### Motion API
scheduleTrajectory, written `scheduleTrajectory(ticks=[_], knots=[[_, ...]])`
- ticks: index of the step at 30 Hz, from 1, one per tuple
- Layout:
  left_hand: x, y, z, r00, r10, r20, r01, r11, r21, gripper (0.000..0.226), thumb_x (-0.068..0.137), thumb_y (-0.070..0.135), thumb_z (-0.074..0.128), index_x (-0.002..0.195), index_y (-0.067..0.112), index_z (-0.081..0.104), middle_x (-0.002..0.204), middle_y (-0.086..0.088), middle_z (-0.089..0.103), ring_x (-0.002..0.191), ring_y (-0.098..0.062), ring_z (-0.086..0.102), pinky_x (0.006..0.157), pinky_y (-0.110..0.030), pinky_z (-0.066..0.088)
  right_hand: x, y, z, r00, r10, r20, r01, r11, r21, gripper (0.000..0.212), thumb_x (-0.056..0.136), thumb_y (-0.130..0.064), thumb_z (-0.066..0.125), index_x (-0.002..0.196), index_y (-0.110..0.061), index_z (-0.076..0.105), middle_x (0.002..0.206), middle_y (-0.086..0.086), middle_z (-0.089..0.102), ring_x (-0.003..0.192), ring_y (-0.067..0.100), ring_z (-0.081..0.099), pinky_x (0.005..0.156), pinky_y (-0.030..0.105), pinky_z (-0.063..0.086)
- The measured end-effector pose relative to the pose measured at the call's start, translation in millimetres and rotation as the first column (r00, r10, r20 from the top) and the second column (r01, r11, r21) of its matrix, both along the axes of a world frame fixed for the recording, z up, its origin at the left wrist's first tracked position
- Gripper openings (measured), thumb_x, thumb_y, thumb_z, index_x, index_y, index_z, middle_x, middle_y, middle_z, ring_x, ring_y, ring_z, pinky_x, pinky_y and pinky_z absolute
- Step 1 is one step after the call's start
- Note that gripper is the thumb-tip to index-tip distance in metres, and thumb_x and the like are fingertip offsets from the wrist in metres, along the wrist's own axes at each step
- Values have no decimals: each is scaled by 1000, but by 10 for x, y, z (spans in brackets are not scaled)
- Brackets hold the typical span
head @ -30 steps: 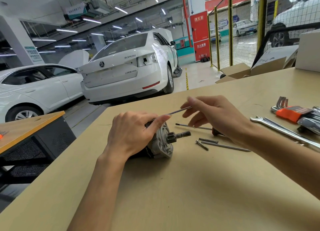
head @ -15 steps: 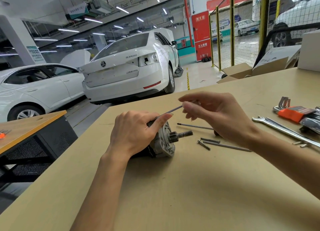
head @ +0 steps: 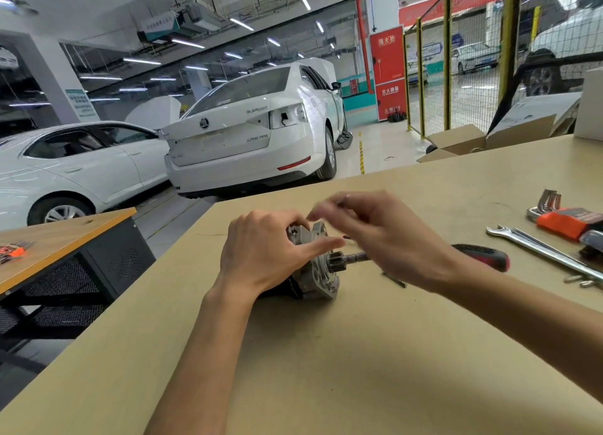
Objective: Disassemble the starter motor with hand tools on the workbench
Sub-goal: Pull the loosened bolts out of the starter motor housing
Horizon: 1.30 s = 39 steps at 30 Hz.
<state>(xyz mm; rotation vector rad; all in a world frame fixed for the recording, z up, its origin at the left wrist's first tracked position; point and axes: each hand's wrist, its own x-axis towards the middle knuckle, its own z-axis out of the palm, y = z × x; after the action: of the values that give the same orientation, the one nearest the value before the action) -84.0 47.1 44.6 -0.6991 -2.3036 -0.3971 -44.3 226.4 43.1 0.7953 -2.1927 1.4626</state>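
Early stage: left hand (head: 261, 255) grips motor (head: 315, 271), housing unopened; right hand (head: 385, 238) blurred, grip unclear; one bolt (head: 394, 279) out.

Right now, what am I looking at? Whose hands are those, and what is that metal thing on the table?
The camera sits on a person's head and looks down, so you see that person's own two hands. They work at a tan workbench in a car garage. The left hand grips a starter motor, a small motor that starts a car's engine. The person is taking it apart. The right hand is blurred from moving, so I cannot tell what its fingers hold. Beside it lie a red and black screwdriver handle, a silver wrench and an orange holder of hex keys. Behind stands a white car.
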Motion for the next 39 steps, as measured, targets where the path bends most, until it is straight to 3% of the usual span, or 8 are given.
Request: scheduleTrajectory(ticks=[3,10,19,24,27,33,36,39], knots=[[2,-5,-4,1000,12,-4,-12,1000,7,60,74,74,40,79,25,74,45,18,35,46,3,36,54,-24,32,-41,-112,-5,983,-145,-111,166,962,215,17,93,-29,67,103,-18,76,47,-24,51,53,-1,52,55,18,47],[-10,-16,13,999,43,30,-42,999,-14,54,70,69,36,74,25,68,51,11,45,53,-17,44,57,-30,40,-131,-135,-52,965,-157,-212,194,967,164,12,90,-21,72,101,-20,78,42,-8,37,47,13,38,48,20,28],[12,-18,12,1000,25,-5,-25,998,-65,42,65,78,43,61,36,41,49,9,43,52,-20,44,57,-32,42,-178,-203,-56,955,-164,-247,209,963,170,9,91,-13,69,96,-15,76,43,-16,45,50,5,47,49,16,33],[-2,-28,11,1000,28,15,-27,999,-35,68,62,91,43,76,30,69,49,7,49,54,-17,50,62,-38,50,-195,-112,2,973,-128,-194,171,958,229,5,92,-18,68,96,-18,71,49,-17,47,52,-3,48,50,14,37],[-12,-28,9,999,37,19,-36,999,-29,71,59,95,49,84,32,73,48,12,44,55,-12,49,66,-36,51,-170,-11,69,978,-108,-180,148,962,228,3,92,-22,67,93,-24,69,52,-10,35,51,7,34,48,20,29],[31,-15,-37,998,63,-16,-63,998,-2,70,62,91,48,84,31,75,46,15,48,52,-8,53,64,-30,47,-182,397,217,988,-137,-72,150,964,220,5,89,-26,66,89,-31,66,50,-20,48,48,-1,39,46,10,33],[38,-10,-74,993,73,-90,-71,997,19,54,72,77,59,79,27,77,47,11,53,51,-16,53,57,-30,48,-203,549,158,972,-224,-70,234,893,386,3,89,-23,67,90,-25,69,53,-17,52,56,-8,50,51,7,37],[42,-14,-124,977,54,-206,-46,998,44,37,77,58,67,69,22,75,47,10,55,44,-15,50,49,-21,37,-265,536,-10,938,-336,-83,312,719,621,12,94,-26,65,101,-20,72,76,-12,58,71,4,55,61,20,40]])
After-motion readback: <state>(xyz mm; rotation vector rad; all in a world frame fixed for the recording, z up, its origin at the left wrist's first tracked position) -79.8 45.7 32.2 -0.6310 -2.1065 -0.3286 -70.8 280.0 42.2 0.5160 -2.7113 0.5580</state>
